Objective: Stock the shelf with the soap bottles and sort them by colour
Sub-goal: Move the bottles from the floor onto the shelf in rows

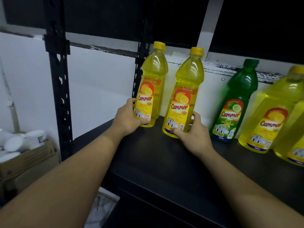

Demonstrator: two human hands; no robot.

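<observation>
Yellow lemon soap bottle [150, 89], upright at left rear of black shelf [164, 162]; left hand [127, 119] grips its base. Second yellow bottle [182, 99], upright just beside; right hand [193, 134] curled round its base. Green lime bottle [233, 106] further right, then more yellow bottles [269, 116]. Cardboard box [28, 158], far left.

Upright on black shelf [164, 162]: left yellow bottle [153, 79], centre yellow bottle [185, 89], green bottle [235, 102] right of them.

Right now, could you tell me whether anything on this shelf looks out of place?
Yes: the green bottle stands between the yellow bottle in the right hand and more yellow bottles, so the colours are mixed.
</observation>
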